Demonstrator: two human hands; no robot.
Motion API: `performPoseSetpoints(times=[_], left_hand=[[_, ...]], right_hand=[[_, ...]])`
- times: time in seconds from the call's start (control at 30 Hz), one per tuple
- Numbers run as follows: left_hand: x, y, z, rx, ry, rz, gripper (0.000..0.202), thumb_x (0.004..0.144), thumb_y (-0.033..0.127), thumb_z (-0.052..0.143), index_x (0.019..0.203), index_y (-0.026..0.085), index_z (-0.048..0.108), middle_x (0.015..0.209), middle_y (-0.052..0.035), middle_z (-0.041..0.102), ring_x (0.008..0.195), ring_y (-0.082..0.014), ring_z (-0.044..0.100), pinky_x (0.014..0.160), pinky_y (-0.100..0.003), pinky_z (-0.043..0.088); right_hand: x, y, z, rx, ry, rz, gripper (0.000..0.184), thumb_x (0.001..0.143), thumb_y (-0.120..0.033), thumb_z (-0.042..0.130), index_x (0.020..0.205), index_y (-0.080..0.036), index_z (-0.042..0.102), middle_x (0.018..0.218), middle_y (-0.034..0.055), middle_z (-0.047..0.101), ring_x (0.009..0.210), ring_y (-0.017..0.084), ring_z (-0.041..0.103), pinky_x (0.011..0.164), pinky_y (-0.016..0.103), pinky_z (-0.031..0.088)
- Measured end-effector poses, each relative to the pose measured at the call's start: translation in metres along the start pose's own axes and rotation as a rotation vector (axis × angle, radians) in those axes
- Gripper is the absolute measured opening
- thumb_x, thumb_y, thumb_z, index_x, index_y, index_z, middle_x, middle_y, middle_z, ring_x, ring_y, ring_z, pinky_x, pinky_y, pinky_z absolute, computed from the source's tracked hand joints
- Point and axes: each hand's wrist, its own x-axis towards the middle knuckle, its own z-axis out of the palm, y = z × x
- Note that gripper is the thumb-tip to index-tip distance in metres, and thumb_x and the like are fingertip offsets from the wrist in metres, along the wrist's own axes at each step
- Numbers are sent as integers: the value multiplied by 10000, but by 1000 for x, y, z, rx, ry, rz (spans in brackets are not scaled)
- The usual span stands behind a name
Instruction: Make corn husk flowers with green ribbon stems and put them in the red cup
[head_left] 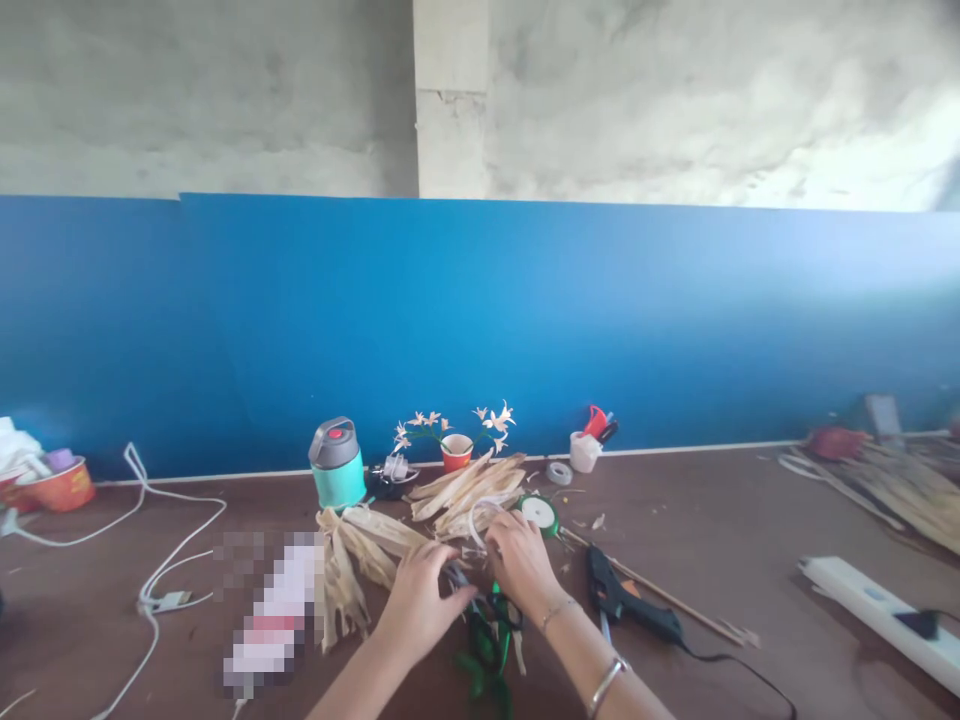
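Note:
My left hand (420, 600) and my right hand (521, 565) are close together over the brown table (750, 520). The left hand's fingers are pinched round a thin, greyish piece I cannot name. The right hand's fingers are curled on a loop of white strip (480, 515). Dried corn husks lie just beyond both hands: one pile (360, 560) to the left, another (465, 490) behind. Green ribbon or leaves (487, 650) lie under my wrists. A roll of green tape (538, 513) sits right of my right hand.
A black glue gun (630, 600) with its cord lies to the right, beside a thin stick (675, 600). Behind stand a teal flask (337, 465), a small red pot of husk flowers (456, 440), a white cup (583, 450) and a tape ring (559, 473). White cables (157, 570) left, a power strip (877, 605) right.

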Motion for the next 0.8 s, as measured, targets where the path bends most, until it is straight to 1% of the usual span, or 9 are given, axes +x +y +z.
performPoseSetpoints(times=[0.1, 0.17, 0.3, 0.37, 0.43, 0.5, 0.63, 0.73, 0.8], left_hand=[[-10, 0, -1, 21, -8, 21, 333, 688, 196, 592, 1019, 196, 628, 1038, -98, 654, 1028, -290, 555, 899, -418, 383], [-13, -1, -3, 28, -23, 40, 385, 672, 151, 564, 1050, 212, 614, 1054, -89, 653, 1043, -288, 544, 922, -426, 354], [-13, -1, -11, 15, -89, 97, 514, 577, 62, 522, 1043, 258, 611, 1047, -65, 650, 1038, -282, 526, 938, -420, 322], [-13, -1, -12, -37, -111, 108, 479, 551, 45, 516, 955, 270, 641, 1008, -57, 649, 1021, -284, 517, 932, -424, 314], [-13, -1, -11, -99, -110, 94, 337, 571, 58, 531, 803, 266, 661, 911, -49, 651, 976, -282, 522, 910, -424, 321], [-11, -3, -9, -148, -91, 65, 211, 610, 86, 546, 689, 252, 651, 831, -44, 645, 931, -274, 535, 883, -414, 342], [-4, -11, -7, -283, -32, -13, 98, 675, 159, 559, 649, 217, 634, 794, -45, 653, 841, -235, 587, 787, -345, 426], [-1, -17, -9, -400, 17, -103, 151, 764, 286, 520, 738, 187, 630, 662, -24, 644, 630, -191, 601, 606, -292, 464], [0, -19, -10, -461, 60, -153, 214, 790, 351, 505, 799, 172, 621, 622, -9, 631, 566, -173, 585, 552, -273, 458]], right_hand=[[-5, 8, -1, 13, 30, 2, 224, 836, -130, 464, 721, -180, 650, 902, 68, 642, 935, 229, 508, 828, 335, 337], [-8, 13, 0, 26, 40, -3, 216, 828, -128, 474, 731, -182, 659, 893, 65, 640, 938, 229, 505, 844, 335, 334], [-11, 18, 1, 65, 67, -5, 215, 775, -81, 494, 856, -172, 671, 943, 75, 634, 964, 233, 496, 866, 339, 333], [-11, 15, 1, 99, 82, -10, 255, 765, -68, 488, 919, -170, 663, 984, 80, 629, 983, 233, 490, 879, 343, 331], [-12, 11, 2, 145, 84, -27, 263, 763, -61, 482, 909, -182, 665, 981, 71, 634, 989, 227, 493, 887, 337, 332], [-12, 7, 2, 204, 82, -48, 260, 759, -51, 483, 869, -191, 673, 952, 62, 647, 984, 222, 505, 883, 332, 340], [-13, 0, 3, 355, 82, -75, 239, 738, -45, 516, 835, -180, 688, 905, 60, 678, 958, 221, 548, 868, 333, 374], [-12, -5, 3, 494, 62, -89, 182, 731, -74, 558, 792, -172, 699, 836, 49, 696, 870, 195, 598, 820, 293, 426], [-12, -8, 4, 581, 44, -81, 138, 748, -119, 574, 769, -167, 702, 802, 40, 699, 813, 179, 616, 763, 267, 452]])
